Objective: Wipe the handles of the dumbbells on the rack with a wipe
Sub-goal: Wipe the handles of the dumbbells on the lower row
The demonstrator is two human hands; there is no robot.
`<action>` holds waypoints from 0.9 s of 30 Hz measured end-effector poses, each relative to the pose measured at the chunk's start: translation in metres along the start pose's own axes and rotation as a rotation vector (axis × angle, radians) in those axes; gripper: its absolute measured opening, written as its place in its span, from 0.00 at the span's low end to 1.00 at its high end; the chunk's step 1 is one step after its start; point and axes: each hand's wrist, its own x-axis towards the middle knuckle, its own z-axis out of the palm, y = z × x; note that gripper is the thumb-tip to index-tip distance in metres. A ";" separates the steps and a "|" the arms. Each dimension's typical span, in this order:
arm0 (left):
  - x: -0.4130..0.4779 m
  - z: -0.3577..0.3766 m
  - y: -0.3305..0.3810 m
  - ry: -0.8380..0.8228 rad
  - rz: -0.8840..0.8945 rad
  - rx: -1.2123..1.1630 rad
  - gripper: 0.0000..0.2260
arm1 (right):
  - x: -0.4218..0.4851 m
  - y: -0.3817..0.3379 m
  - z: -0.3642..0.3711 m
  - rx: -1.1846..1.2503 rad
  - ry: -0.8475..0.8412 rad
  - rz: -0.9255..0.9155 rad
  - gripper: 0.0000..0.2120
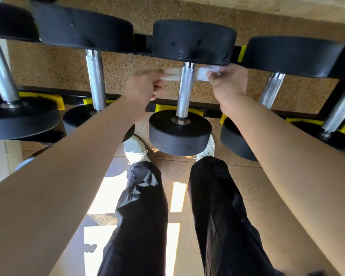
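White wipe (172,75) pinched at both ends: left hand (145,87) closed in a fist on the left end, right hand (226,82) closed with fingertips (213,73) bunched on the right end. Middle of wipe passes behind the centre dumbbell handle (184,90), high up just under the far head (193,40). Held like a strap, likely so back-and-forth pulls drag it around the far side of the bar that a flat palm cannot reach. Both arms extended, hands level either side of the bar, tension looks even.

Wipe looks thin, crumpled, slightly translucent; right end folded into a wad at the fingertips. Damp or dry: cannot tell.

Handle is bright metal, knurled along the grip, smooth polished collar at the top. Near head (180,132) black, matte, round. Dumbbell sits in yellow cradles (197,111) on a black rack rail (76,98), handle spanning the open gap between rails, hence clear access all round.

Neighbouring handles (95,80) and (271,90) flank it, same finish, no wipe on them. Speckled tan floor (48,66) below the rack. Dark trousers and white shoes visible under the arms, toes right at the rack.
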 end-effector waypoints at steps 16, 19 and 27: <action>-0.023 -0.021 -0.005 -0.083 0.006 -0.171 0.05 | -0.027 -0.003 -0.003 0.584 -0.241 0.357 0.09; -0.040 -0.033 -0.011 -0.136 0.006 -0.266 0.15 | -0.042 -0.004 0.000 0.356 -0.179 0.204 0.11; -0.074 -0.066 -0.024 -0.264 0.016 -0.435 0.16 | -0.110 -0.032 0.018 -0.086 -0.549 -0.238 0.29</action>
